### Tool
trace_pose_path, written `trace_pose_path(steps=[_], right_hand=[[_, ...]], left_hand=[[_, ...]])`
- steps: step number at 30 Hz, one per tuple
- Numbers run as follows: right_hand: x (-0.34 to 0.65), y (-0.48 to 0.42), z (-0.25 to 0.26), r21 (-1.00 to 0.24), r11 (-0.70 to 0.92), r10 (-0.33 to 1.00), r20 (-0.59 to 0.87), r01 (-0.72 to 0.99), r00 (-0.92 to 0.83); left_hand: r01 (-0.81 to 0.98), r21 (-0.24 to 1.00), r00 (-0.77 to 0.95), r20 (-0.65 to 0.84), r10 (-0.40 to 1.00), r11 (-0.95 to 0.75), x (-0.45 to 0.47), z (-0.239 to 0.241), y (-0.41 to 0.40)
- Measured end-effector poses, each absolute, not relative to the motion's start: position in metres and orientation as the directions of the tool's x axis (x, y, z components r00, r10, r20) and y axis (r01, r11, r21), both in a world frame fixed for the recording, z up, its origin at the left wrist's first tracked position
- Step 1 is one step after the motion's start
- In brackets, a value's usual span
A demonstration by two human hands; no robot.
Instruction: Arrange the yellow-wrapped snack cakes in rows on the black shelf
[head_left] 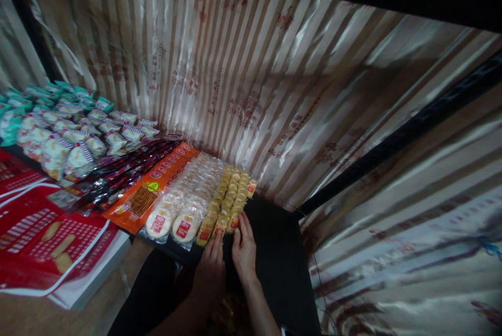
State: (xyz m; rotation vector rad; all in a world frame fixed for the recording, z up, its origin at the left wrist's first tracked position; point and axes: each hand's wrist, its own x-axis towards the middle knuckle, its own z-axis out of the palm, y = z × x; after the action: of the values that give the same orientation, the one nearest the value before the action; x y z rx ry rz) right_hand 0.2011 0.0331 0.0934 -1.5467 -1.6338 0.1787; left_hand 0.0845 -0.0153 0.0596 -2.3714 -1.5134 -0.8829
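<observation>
Rows of small yellow snack packs [227,197] stand at the right end of the goods on a black table. My left hand [212,265] is at the front of these rows, its stretched fingers against the front packs. Along their right front corner lies my right hand [245,249], fingers extended and thumb apart, touching or very near the end pack. Neither hand appears to grip anything. Just left of the yellow packs are two rows of round white crackers in clear wrap [186,226], then a flat orange snack bag [145,194].
Dark shiny packets [121,174], white snack bags [78,155] and green bags [11,124] fill the table's left side. A red-and-white box [50,242] stands at front left. The black tabletop [278,252] extends right. Behind hangs a printed striped plastic sheet [243,74], with a black pole [392,142] slanting at right.
</observation>
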Motion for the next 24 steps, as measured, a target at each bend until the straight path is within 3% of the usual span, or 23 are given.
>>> trace_pose_path(steps=[5,9,14,24], right_hand=[[0.2,0.041,0.114,-0.42,0.242,0.819,0.572,0.875,0.048],[0.186,0.054,0.151,-0.253,0.274,0.86,0.497,0.928,-0.119],[0.173,0.063,0.165,-0.243,0.251,0.921,0.359,0.937,-0.154],[0.175,0.094,0.176,-0.183,0.157,0.963,0.245,0.971,-0.11]], left_hand=[[0.876,0.135,0.291,0.618,0.731,-0.463,0.086,0.061,-0.017],[0.879,0.136,0.278,0.631,0.724,-0.457,0.088,0.059,-0.018],[0.876,0.178,0.26,0.607,0.751,-0.448,0.089,0.058,-0.017],[0.873,0.163,0.254,0.652,0.715,-0.459,0.09,0.057,-0.016]])
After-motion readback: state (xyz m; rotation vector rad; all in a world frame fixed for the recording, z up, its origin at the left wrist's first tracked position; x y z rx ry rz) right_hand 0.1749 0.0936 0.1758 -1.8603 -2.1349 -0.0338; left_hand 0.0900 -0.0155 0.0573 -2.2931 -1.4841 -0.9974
